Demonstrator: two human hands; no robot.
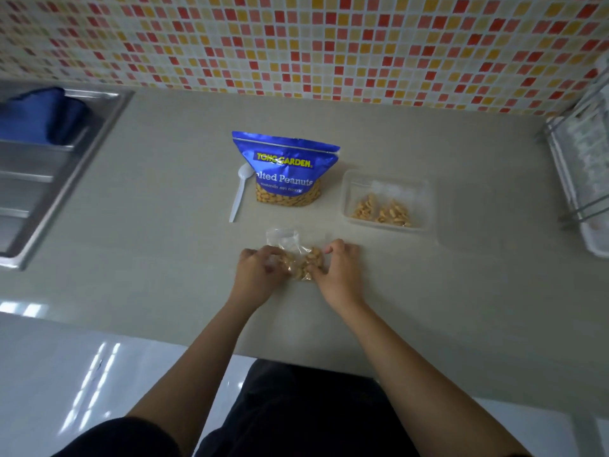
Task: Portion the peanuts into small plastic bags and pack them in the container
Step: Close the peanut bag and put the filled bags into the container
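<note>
Both hands, left hand (pixel 260 268) and right hand (pixel 339 268), fingers closed on a small bag (pixel 298 258) of peanuts on the beige counter (pixel 164 209), beneath a mosaic-tiled wall (pixel 296 37); steel sink (pixel 49 173) left.

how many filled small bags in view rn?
3. One small bag lies on the counter, held by both hands; about two more sit in the container, where clear plastic blurs edges, so more may hide.

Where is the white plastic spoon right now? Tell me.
The white plastic spoon lies on the counter just left of the blue peanut bag, beyond the person's left hand.
</note>
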